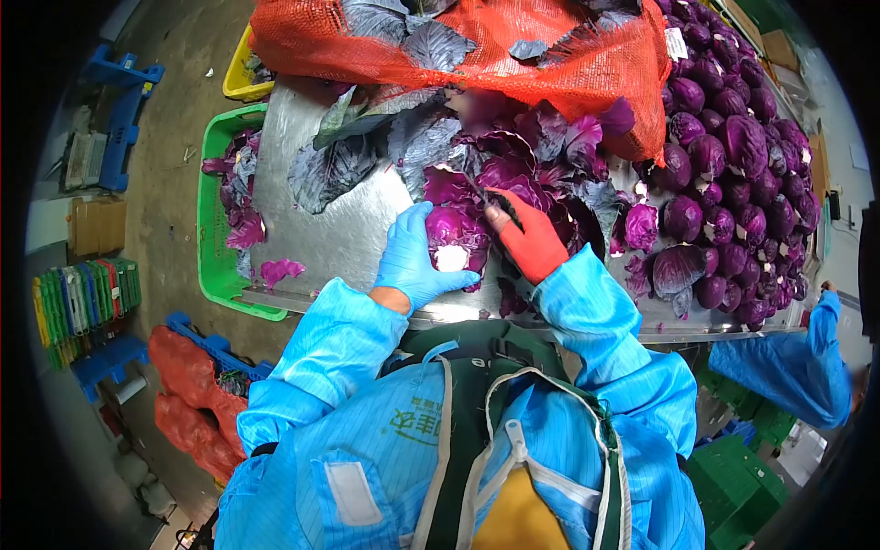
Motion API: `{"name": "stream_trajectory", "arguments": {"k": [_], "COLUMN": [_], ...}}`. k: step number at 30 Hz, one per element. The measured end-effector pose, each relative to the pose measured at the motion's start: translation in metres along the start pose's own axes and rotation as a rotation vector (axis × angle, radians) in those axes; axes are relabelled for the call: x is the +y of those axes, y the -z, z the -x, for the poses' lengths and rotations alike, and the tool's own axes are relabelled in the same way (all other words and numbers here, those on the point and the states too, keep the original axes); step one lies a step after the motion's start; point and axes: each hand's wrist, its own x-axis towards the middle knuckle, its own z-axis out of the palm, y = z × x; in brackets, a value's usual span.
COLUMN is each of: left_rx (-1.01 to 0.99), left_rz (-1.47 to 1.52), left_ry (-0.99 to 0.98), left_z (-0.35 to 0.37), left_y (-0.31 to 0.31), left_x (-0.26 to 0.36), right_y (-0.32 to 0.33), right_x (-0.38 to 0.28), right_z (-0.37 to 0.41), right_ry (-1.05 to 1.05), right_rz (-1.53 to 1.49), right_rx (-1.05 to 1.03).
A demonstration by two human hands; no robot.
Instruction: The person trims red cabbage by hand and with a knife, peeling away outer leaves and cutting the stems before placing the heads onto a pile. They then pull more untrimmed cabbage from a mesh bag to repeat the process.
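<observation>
A red cabbage (456, 229) with a pale cut stem end lies on the metal table (353, 234), near its front edge. My left hand (412, 258), in a thin blue glove, grips the cabbage from the left, with the thumb along its near side. On the other side, my right hand (532, 236), in a red glove, is closed round the dark handle of a knife (478, 191). The thin blade points up and left, close to the cabbage's upper right; whether it touches cannot be told. Loose purple leaves (504, 165) lie just beyond both hands.
A large pile of red cabbages (733, 174) is on the right. A red mesh sack (587, 82) with leaves lies across the back. At the left stand a green crate (209, 220) and a yellow crate (240, 73). Another person's blue sleeve (820, 344) shows at far right.
</observation>
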Motion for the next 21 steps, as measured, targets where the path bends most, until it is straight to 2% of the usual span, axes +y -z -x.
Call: {"name": "stream_trajectory", "arguments": {"k": [3,5,7,11,13,15,17,19,21], "left_rx": [0.003,-0.003,0.061,-0.004,-0.018,-0.03,-0.038,-0.043,-0.091], "left_rz": [0.032,0.021,-0.185,-0.081,-0.021,-0.023,0.124,0.233,0.416], "left_ry": [-0.021,-0.056,-0.142,-0.097,-0.082,-0.125,-0.111,-0.011,0.016], "left_z": [0.003,0.004,0.005,-0.004,-0.007,-0.007,-0.005,-0.005,-0.01], "left_y": [0.003,0.004,0.004,-0.003,-0.001,0.005,0.007,0.009,0.008], "left_x": [-0.003,-0.001,0.005,0.001,-0.003,-0.007,-0.02,-0.029,-0.043], "right_y": [-0.006,-0.008,-0.011,-0.016,-0.013,-0.011,-0.004,-0.001,-0.012], "right_x": [-0.003,-0.004,0.004,0.013,0.022,0.057,0.064,0.061,0.052], "right_z": [0.009,0.008,0.004,0.002,-0.008,-0.024,-0.017,-0.006,0.0], "right_ry": [0.103,0.067,0.095,0.23,0.167,0.11,0.038,-0.139,-0.031], "right_rz": [0.085,0.145,0.155,0.151,0.062,0.297,-0.073,-0.36,-0.349], "right_rx": [-0.073,-0.073,-0.076,-0.027,-0.058,0.125,0.027,-0.093,-0.135]}}
